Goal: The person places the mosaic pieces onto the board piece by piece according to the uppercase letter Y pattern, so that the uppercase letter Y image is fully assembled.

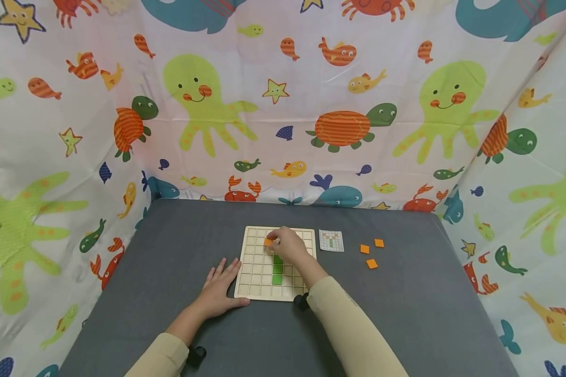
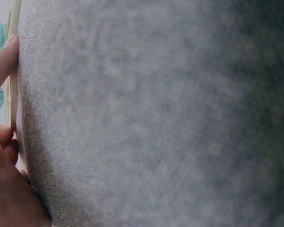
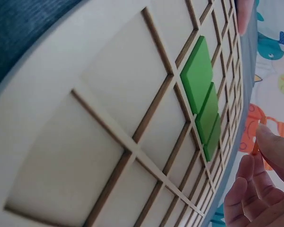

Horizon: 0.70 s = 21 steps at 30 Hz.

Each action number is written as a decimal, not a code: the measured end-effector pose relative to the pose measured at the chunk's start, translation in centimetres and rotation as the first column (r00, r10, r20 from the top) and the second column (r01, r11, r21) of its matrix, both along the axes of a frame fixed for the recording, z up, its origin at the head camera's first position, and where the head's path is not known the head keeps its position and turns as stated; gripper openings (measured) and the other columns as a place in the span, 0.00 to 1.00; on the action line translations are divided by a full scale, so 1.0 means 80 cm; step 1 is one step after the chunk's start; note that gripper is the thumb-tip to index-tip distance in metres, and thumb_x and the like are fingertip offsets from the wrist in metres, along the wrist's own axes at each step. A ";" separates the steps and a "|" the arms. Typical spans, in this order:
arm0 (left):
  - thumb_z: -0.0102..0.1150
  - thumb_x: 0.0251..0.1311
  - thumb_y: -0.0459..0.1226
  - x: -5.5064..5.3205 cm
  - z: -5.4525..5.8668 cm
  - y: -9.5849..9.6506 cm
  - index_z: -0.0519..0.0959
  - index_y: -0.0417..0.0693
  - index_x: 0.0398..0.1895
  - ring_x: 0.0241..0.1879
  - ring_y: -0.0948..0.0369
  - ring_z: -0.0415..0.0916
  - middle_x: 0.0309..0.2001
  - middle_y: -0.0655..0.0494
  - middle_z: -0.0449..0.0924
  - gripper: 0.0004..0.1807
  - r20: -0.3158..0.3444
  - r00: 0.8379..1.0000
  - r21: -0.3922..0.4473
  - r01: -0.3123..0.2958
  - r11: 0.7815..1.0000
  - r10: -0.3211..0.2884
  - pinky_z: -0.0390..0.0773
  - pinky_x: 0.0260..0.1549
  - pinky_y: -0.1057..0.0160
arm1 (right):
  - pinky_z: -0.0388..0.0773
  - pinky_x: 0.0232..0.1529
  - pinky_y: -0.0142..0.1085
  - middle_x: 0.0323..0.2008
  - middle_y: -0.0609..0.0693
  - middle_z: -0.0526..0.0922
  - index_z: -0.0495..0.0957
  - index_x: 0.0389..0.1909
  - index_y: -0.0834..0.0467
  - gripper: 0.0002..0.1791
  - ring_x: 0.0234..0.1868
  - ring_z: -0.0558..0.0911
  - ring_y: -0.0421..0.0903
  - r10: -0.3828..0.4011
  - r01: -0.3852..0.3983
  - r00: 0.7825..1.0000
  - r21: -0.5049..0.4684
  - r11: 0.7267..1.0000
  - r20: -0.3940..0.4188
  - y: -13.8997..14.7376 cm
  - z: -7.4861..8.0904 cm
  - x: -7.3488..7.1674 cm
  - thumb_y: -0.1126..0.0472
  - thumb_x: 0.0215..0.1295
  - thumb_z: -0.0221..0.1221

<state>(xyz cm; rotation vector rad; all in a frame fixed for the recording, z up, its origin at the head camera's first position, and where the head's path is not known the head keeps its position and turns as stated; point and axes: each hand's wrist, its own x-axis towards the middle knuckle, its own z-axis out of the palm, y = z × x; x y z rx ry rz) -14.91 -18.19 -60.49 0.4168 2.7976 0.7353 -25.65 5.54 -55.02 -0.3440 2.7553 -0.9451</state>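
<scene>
In the head view, the left hand lies with fingers spread and loose, grasping nothing, its fingertips and thumb at the left side of a square pale wooden grid board on the grey worktop. The right forearm, in a beige sleeve, slants up and leftward across the board; the right hand bends over its upper part, pinching a small square orange tile. Three loose orange tiles lie right of a printed card.

The left wrist view shows fingers against the board's edge.

In the right wrist view, thumb and fingers grasp the tile edge-on, near three green square tiles set in a row.
</scene>
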 end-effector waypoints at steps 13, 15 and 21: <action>0.68 0.50 0.67 -0.002 -0.004 0.002 0.51 0.49 0.82 0.81 0.43 0.35 0.81 0.51 0.48 0.62 -0.026 1.000 0.006 0.006 1.000 -0.006 0.39 0.75 0.35 | 0.79 0.58 0.46 0.55 0.50 0.84 0.85 0.55 0.52 0.18 0.58 0.81 0.50 -0.021 0.021 0.999 -0.002 1.000 0.047 -0.012 -0.009 -0.018 0.61 0.64 0.66; 0.69 0.50 0.66 -0.001 -0.004 0.001 0.53 0.47 0.81 0.81 0.41 0.37 0.81 0.49 0.50 0.62 -0.037 0.999 0.017 0.004 1.000 -0.003 0.39 0.74 0.33 | 0.79 0.58 0.46 0.55 0.50 0.84 0.84 0.56 0.53 0.18 0.58 0.80 0.50 -0.015 0.015 0.999 0.009 1.000 0.047 -0.014 -0.012 -0.019 0.60 0.64 0.66; 0.68 0.51 0.67 0.000 -0.001 -0.002 0.50 0.49 0.82 0.81 0.42 0.34 0.82 0.51 0.47 0.62 -0.015 1.000 0.013 0.008 1.000 -0.008 0.38 0.74 0.33 | 0.79 0.56 0.44 0.53 0.49 0.83 0.85 0.54 0.52 0.17 0.55 0.81 0.48 -0.010 0.008 1.000 0.088 0.996 0.019 -0.024 -0.015 -0.024 0.57 0.65 0.67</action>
